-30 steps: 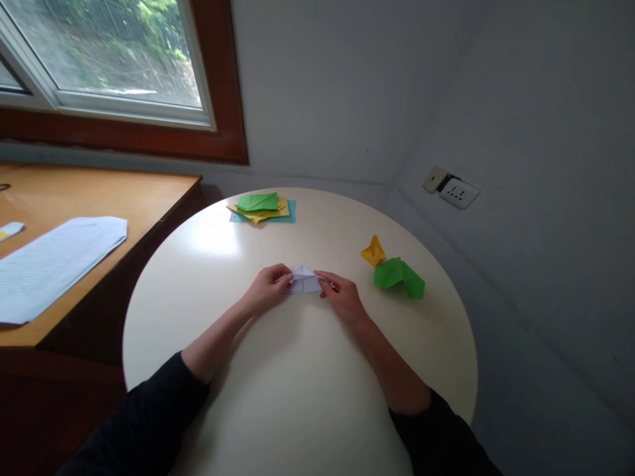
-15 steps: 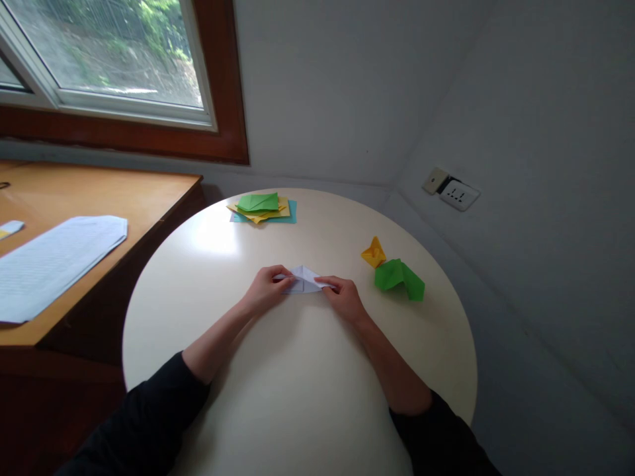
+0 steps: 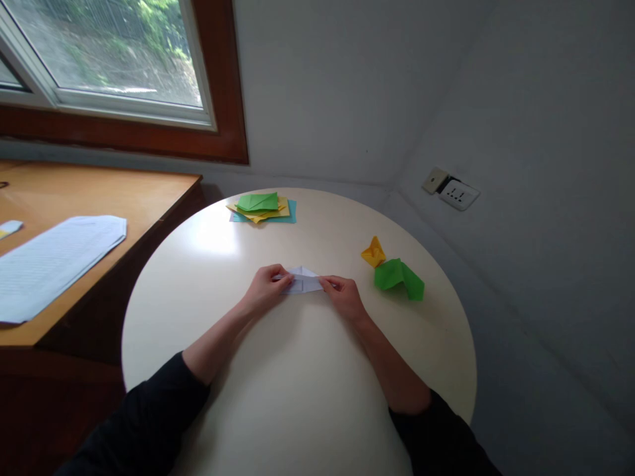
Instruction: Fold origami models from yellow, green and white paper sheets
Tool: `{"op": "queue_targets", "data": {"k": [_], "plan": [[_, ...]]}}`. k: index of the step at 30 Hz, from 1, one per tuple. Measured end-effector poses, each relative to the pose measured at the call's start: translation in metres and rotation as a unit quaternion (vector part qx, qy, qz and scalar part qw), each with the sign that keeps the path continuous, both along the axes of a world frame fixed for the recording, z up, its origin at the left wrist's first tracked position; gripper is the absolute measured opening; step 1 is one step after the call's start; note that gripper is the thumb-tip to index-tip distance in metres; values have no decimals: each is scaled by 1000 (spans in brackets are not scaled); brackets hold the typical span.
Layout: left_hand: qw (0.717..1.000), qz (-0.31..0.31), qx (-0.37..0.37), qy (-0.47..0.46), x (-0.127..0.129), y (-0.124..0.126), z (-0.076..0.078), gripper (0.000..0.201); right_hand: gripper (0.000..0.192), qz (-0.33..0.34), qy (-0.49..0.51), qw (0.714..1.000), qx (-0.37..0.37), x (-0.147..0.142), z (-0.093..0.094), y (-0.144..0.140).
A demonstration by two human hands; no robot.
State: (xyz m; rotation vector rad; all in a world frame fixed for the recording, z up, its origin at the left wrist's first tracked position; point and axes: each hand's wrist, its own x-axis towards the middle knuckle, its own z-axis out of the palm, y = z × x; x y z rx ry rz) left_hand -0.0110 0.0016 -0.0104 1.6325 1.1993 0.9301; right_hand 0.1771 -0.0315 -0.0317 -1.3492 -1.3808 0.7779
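Note:
A small folded white paper [image 3: 303, 281] lies on the round cream table [image 3: 297, 383] near its middle. My left hand [image 3: 266, 291] pinches the paper's left end and my right hand [image 3: 342, 295] pinches its right end. The paper is flattened between them, with a low point at the top. Both forearms reach in from the near edge in dark sleeves.
A folded yellow paper figure [image 3: 373, 252] and a folded green one [image 3: 399, 277] sit just right of my right hand. A stack of green, yellow and blue sheets [image 3: 262, 207] lies at the far side. A wooden desk [image 3: 94, 198] with printed pages [image 3: 49, 261] stands left.
The white paper's peak has been pressed lower and flatter between my fingers. Both hands have stayed at its ends and barely shifted.

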Motion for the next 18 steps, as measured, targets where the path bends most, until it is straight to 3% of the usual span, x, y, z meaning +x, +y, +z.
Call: {"op": "queue_targets", "data": {"k": [18], "plan": [[999,19,22,-32,3,-3,0,26,27,-70,28,997,33,-5,8,-4]]}}
